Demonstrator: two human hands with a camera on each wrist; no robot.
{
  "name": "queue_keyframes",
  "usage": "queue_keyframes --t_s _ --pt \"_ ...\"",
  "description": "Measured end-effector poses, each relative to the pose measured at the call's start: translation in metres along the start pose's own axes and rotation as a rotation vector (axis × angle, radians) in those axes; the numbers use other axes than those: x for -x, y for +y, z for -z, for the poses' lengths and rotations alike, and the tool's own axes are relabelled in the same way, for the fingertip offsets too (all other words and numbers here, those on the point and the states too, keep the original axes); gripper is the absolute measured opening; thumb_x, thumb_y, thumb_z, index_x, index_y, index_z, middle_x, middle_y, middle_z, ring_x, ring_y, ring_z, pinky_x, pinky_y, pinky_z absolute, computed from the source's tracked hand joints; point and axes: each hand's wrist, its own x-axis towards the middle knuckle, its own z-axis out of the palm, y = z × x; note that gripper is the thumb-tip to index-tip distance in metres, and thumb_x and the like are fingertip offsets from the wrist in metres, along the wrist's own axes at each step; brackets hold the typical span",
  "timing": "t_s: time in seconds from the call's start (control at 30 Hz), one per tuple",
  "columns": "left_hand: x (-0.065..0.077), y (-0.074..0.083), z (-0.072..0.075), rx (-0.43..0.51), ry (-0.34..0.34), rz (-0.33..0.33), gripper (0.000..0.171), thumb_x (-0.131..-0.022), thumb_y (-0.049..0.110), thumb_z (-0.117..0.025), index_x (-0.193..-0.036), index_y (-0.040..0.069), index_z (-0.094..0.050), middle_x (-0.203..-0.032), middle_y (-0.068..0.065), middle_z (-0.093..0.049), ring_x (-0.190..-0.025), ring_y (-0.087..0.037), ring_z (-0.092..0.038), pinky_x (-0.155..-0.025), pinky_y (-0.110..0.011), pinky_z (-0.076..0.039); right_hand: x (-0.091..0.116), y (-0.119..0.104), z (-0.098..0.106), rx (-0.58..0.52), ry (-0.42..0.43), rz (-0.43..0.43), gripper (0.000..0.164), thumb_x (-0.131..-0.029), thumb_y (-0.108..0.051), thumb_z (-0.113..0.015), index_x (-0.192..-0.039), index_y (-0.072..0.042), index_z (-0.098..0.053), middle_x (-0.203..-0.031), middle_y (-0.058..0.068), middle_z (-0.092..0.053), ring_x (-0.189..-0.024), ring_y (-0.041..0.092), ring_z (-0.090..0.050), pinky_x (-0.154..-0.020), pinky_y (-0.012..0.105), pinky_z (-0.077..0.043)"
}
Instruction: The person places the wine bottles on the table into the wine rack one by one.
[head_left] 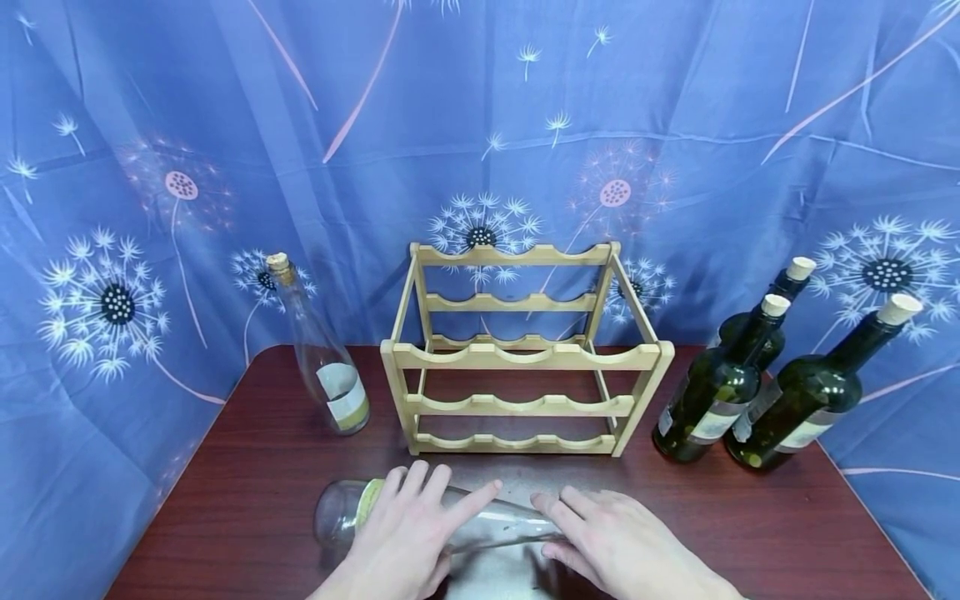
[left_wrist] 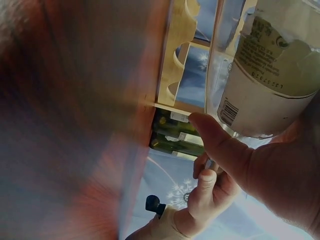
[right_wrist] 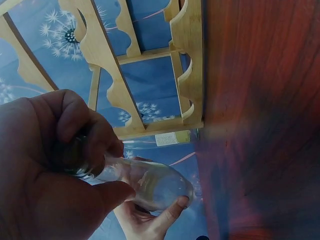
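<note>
A clear glass wine bottle lies on its side in front of the rack, base to the left and neck to the right. My left hand grips its body from above, the thumb on the near side. The neck is held by my right hand, whose fingers curl round it in the right wrist view and hide the mouth. A pale label with a barcode shows in the left wrist view. Just behind both hands stands a light wooden wine rack with scalloped rails and no bottles in it.
Another clear bottle, corked, stands left of the rack on the dark red table. Several dark green corked bottles stand close together at the right. A blue dandelion-print cloth hangs behind and at both sides.
</note>
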Motion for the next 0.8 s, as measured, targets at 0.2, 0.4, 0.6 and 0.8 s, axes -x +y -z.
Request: queue_keyframes --t_s 0.2,0.4,0.6,0.8 --pt "0.001 0.003 -0.001 -0.013 0.028 -0.018 0.105 -0.054 0.039 -0.085 -0.147 0.041 -0.035 -0.099 -0.006 -0.05 -0.091 -0.032 -0.048 -0.07 -0.045 -0.036 0.002 0.0 -0.003 -0.061 0.021 0.011 0.027 -0.091 -0.048 -0.06 -0.106 -0.025 -0.058 -0.079 -0.02 -0.045 -0.06 -0.004 -0.044 -0.051 0.019 -0.037" --pt "0.0 0.004 0.0 -0.04 0.051 -0.027 0.104 -0.054 0.038 -0.084 -0.147 0.041 -0.036 -0.099 -0.007 -0.051 -0.091 -0.033 -0.048 -0.071 -0.046 -0.037 0.002 0.0 -0.002 -0.096 -0.005 -0.021 0.027 -0.092 -0.051 -0.057 -0.103 -0.027 -0.058 -0.076 -0.023 -0.042 -0.057 -0.007 -0.04 -0.048 0.017 -0.032" --pt "-0.002 0.002 0.004 -0.015 0.04 -0.007 0.111 -0.053 0.04 -0.086 -0.149 0.04 -0.031 -0.103 -0.007 -0.051 -0.092 -0.034 -0.048 -0.073 -0.047 -0.038 0.001 0.003 0.002 -0.083 0.012 0.002 0.023 -0.092 -0.049 -0.057 -0.101 -0.027 -0.055 -0.074 -0.023 -0.037 -0.055 -0.007 -0.034 -0.048 0.014 -0.028" --pt "-0.004 -0.002 0.01 -0.001 0.048 0.019 0.112 -0.053 0.042 -0.084 -0.151 0.032 -0.029 -0.114 -0.006 -0.052 -0.1 -0.032 -0.048 -0.08 -0.048 -0.039 0.001 0.007 0.004 -0.078 0.04 0.021 0.024 -0.09 -0.045 -0.063 -0.103 -0.026 -0.057 -0.078 -0.023 -0.04 -0.058 -0.006 -0.04 -0.049 0.016 -0.033"
